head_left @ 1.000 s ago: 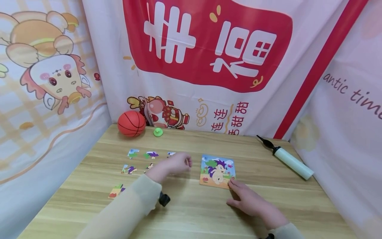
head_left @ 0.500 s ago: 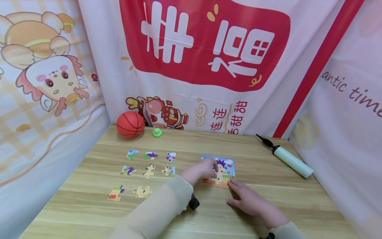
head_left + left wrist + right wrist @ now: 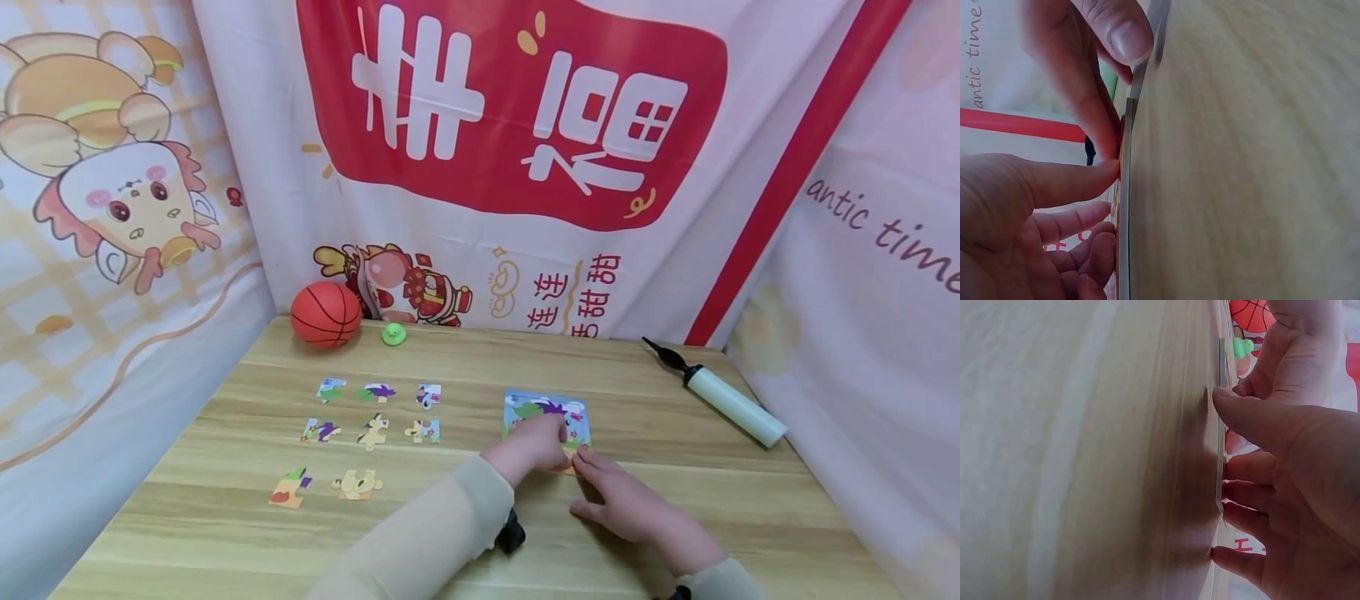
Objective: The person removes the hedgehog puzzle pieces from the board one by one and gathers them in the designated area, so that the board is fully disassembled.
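A square picture board [image 3: 517,402] with a cartoon hedgehog print lies flat on the wooden table. My left hand [image 3: 531,446] is over its lower part, fingers curled and thumb low. Between thumb and fingers, in the left wrist view, shows a thin orange-edged puzzle piece [image 3: 1123,140], mostly hidden, against the board's top. My right hand [image 3: 621,502] has its fingers fairly straight, fingertips on the board's lower right corner, thumb beside the near edge. Left of the board lie several loose puzzle pieces in rows, among them a hedgehog-face piece [image 3: 372,432] and a belly piece [image 3: 357,484].
A red toy basketball [image 3: 326,314] and a green toy duck [image 3: 393,334] stand at the back left. On the right lies a pale hand pump [image 3: 735,406] with a black nozzle. Printed cloth [image 3: 480,192] hangs behind the table and along both sides.
My left hand has moved right from beside the loose pieces, onto the board and down toward its near edge. My right hand has stayed at the board's corner.
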{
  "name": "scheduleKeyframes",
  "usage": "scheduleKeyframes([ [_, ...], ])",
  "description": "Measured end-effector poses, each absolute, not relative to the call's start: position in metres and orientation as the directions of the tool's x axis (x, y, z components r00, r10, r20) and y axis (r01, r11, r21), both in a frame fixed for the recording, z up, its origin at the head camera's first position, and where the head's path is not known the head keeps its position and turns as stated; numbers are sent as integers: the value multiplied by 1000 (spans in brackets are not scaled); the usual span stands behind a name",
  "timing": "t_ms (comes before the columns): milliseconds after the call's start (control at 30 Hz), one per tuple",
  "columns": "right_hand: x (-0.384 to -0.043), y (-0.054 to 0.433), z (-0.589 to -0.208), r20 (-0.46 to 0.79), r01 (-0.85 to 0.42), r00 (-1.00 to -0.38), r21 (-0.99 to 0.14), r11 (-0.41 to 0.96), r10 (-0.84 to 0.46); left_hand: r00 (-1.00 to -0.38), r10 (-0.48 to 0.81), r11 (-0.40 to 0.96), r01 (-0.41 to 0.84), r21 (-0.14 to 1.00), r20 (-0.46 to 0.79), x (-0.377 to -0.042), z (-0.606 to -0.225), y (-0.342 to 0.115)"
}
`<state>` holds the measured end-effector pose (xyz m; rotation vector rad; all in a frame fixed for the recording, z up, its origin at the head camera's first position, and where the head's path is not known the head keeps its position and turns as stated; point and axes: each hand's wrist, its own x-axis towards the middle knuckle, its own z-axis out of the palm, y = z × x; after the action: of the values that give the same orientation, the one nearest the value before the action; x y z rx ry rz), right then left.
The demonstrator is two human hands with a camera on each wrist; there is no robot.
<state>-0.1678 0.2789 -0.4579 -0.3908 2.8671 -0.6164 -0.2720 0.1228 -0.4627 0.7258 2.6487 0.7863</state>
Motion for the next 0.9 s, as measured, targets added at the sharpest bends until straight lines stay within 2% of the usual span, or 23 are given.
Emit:
scheduleKeyframes([
  [200,-182,292,-464,-88,-244,-945,-452,858,-315,-833,538,723,375,581,-132,-269,-460,125],
  [367,-197,302,-469,-36,-207,-967,-476,855,-254,-826,548,722,388,573,-130,-269,-459,126],
  [700,-211,312,-476,-81,-159,-973,-436,886,-215,-821,553,728,395,560,-140,-271,-459,125],
  [900,-211,311,-474,-57,-195,-968,-434,880,-243,-827,545,711,368,599,-139,-270,-459,124],
])
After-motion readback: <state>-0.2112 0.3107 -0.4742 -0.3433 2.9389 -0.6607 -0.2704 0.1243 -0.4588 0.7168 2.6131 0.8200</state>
